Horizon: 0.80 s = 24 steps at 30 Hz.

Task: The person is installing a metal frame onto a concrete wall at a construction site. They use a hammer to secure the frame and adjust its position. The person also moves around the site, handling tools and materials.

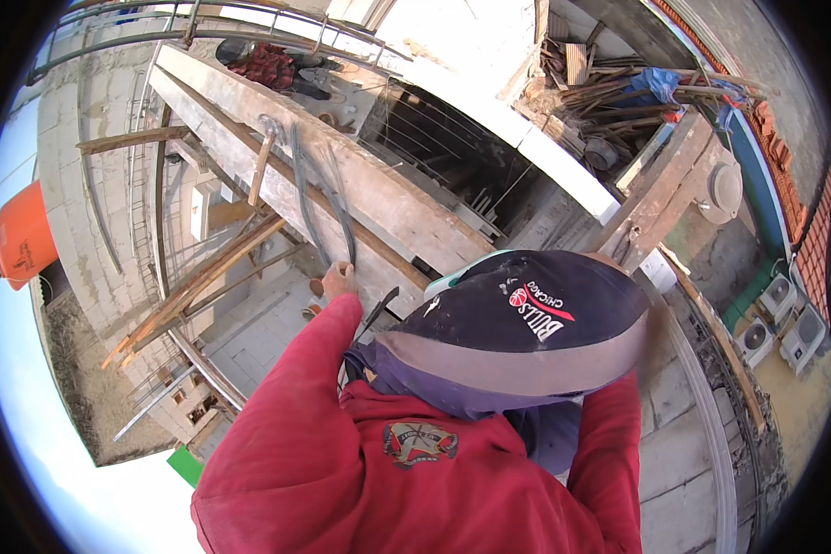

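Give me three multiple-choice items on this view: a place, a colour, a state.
1. Where is the orange barrel?
A. far left
B. far right
C. bottom centre

2. What colour is the hoodie of the person in front?
A. blue
B. red
C. green

3. What is that person's outstretched hand doing?
A. hanging by the hip
B. reaching the lower end of the dark bars
C. resting on the cap

Answers: A, the barrel sits at the left rim. B, the cloth is plainly red. B, the fingers meet the bars lying on the wooden beam.
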{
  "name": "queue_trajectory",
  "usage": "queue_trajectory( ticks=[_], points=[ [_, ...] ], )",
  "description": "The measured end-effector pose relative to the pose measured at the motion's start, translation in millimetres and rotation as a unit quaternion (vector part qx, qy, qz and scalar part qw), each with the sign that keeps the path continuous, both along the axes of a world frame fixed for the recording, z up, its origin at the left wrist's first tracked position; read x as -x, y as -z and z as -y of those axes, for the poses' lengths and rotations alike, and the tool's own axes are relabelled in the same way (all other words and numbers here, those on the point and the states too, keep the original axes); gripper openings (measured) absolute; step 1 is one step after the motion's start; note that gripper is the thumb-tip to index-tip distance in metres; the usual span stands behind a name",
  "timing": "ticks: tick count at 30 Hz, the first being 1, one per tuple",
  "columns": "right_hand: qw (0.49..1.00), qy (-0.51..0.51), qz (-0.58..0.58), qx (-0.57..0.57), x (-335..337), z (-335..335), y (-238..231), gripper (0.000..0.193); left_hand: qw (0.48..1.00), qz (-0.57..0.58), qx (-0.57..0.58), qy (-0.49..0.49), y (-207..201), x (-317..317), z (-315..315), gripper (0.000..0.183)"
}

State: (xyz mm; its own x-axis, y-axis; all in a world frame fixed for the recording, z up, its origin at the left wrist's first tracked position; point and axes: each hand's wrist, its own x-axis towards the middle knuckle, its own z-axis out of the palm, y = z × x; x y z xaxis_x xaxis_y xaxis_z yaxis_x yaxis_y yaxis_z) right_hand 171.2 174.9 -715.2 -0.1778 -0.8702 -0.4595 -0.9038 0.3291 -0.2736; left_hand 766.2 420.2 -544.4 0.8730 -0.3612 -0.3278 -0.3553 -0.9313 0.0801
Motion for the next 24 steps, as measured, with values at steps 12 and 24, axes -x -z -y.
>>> queue_trajectory(
  ticks=[12,24],
  points=[
    [0.996,0.043,0.062,-0.041,-2.8,2.2,-13.5,0.022,0.95,0.016,-0.176,0.258,-66.4,53.5,-19.5,0.018],
    [0.992,0.059,0.088,-0.064,-14.3,18.2,-53.1,0.025,0.751,-0.403,-0.267,0.45,-156.0,36.6,36.6,0.022]
  ],
)
